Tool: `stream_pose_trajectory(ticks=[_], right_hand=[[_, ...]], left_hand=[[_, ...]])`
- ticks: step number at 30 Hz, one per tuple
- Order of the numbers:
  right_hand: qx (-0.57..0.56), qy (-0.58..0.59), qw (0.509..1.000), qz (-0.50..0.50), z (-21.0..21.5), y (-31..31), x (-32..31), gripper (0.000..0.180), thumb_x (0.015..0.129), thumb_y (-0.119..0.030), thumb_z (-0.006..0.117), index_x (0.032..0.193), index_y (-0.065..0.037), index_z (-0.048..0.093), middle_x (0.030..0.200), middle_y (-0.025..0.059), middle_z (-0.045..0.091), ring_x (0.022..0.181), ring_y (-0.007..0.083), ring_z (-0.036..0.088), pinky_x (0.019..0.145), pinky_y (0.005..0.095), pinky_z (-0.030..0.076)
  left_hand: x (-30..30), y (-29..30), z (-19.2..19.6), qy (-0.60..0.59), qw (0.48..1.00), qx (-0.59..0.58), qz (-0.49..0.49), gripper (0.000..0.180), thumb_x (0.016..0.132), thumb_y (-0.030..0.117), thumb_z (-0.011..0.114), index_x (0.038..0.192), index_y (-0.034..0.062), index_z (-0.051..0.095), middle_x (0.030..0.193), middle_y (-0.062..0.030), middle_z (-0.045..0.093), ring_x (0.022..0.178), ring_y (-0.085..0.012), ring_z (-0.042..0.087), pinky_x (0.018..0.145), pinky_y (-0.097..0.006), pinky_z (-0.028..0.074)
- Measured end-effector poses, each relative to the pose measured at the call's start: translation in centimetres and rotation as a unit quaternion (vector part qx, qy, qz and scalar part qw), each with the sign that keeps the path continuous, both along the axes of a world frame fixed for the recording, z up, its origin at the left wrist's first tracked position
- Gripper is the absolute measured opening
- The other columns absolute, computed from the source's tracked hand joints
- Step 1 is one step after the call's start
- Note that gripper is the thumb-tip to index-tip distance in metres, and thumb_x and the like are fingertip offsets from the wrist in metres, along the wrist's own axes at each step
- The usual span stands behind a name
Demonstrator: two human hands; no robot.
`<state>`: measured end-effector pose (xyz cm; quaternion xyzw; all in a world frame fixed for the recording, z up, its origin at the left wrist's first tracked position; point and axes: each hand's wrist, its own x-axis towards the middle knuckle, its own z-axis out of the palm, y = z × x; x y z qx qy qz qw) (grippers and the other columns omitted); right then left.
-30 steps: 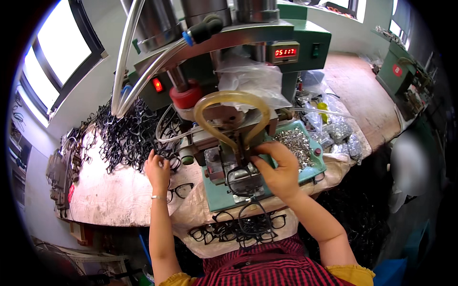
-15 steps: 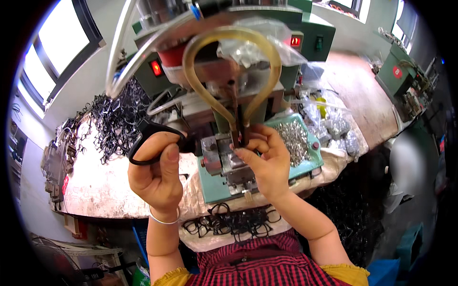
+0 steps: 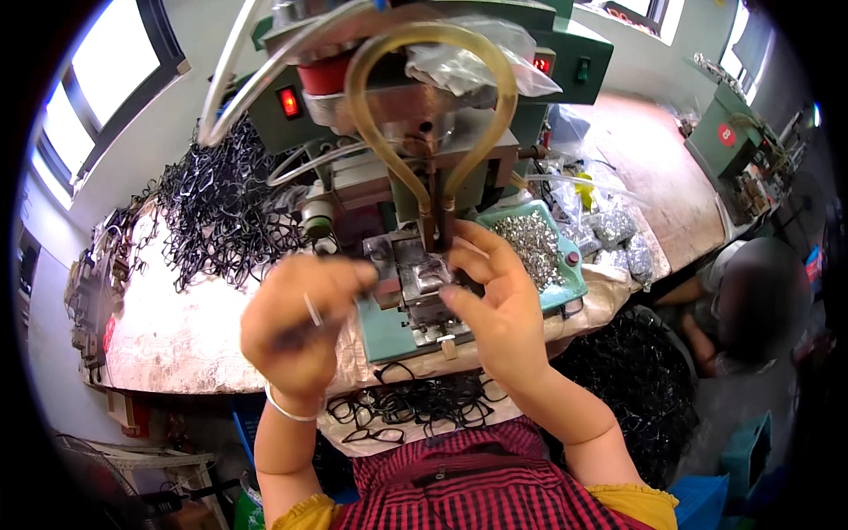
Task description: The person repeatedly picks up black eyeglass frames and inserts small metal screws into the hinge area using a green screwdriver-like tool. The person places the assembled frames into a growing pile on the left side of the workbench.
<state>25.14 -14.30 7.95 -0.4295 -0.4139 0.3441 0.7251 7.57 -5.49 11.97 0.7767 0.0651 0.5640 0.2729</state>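
My left hand is blurred and closed around a black eyeglass frame, just left of the small metal fixture on the green machine. My right hand rests against the fixture's right side, thumb and fingertips pressed to the metal under the tan hose loop. Whether those fingers pinch anything is hidden. A teal tray of small silvery parts sits right behind my right hand.
A big heap of black eyeglass frames lies on the bench at left. More frames lie on the cloth at my lap. Bags of metal parts sit at right. Another person sits at the far right, by a black heap.
My left hand picked a black frame off the bench and carried it right to the fixture. My right hand stayed at the fixture. The view has closed in on the machine.
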Motion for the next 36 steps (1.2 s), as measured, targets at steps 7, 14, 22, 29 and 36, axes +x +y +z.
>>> stream_pose_trajectory(ticks=[7,14,22,29,36], right_hand=[[-0.071,-0.254,0.938,-0.227,-3.7,0.0,7.5,0.043,0.087,-0.001,0.061,0.130,-0.003,0.059,0.126,0.0119,0.064,0.118,0.0229,0.059,0.106,0.0368,0.041],[-0.217,-0.480,0.799,-0.290,-8.7,-6.3,10.3,0.033,0.076,-0.009,0.078,0.107,-0.003,0.069,0.099,0.0103,0.067,0.095,0.0276,0.061,0.090,0.0387,0.048],[-0.120,-0.548,0.751,-0.349,-9.3,-1.7,10.3,0.011,0.080,-0.006,0.072,0.090,-0.004,0.070,0.082,0.0088,0.066,0.084,0.0303,0.059,0.079,0.0410,0.048],[-0.087,-0.553,0.752,-0.348,-9.5,-0.3,10.7,0.008,0.087,-0.004,0.065,0.093,-0.003,0.071,0.091,0.0110,0.069,0.089,0.0312,0.062,0.081,0.0405,0.049],[-0.072,-0.484,0.802,-0.343,-8.3,0.9,10.3,0.009,0.082,-0.006,0.071,0.090,-0.004,0.072,0.088,0.0105,0.070,0.085,0.0289,0.065,0.079,0.0387,0.050]], left_hand=[[2.1,-1.5,-4.6,0.159,0.967,0.201,0.005,0.022,0.073,0.016,0.079,0.094,0.0115,0.076,0.103,-0.0034,0.074,0.077,-0.0233,0.053,0.087,-0.045,0.053],[1.5,-0.9,-5.3,0.142,0.976,0.163,-0.019,0.025,0.075,0.013,0.075,0.100,0.0098,0.075,0.110,-0.0032,0.072,0.080,-0.0239,0.055,0.089,-0.043,0.052],[-1.9,-3.2,-8.9,0.153,0.961,0.144,0.180,0.043,0.081,0.007,0.068,0.124,0.0076,0.065,0.126,-0.0115,0.066,0.108,-0.0276,0.058,0.104,-0.051,0.042],[-12.3,5.2,-17.7,0.467,0.776,0.013,0.425,0.024,0.082,0.008,0.066,0.106,0.0050,0.066,0.147,-0.0206,0.047,0.133,-0.0468,0.042,0.117,-0.054,0.024],[-11.4,14.2,-10.4,0.271,0.843,0.068,0.459,0.006,0.087,0.008,0.066,0.090,0.0033,0.063,0.088,-0.0133,0.065,0.088,-0.0319,0.060,0.075,-0.041,0.047]])
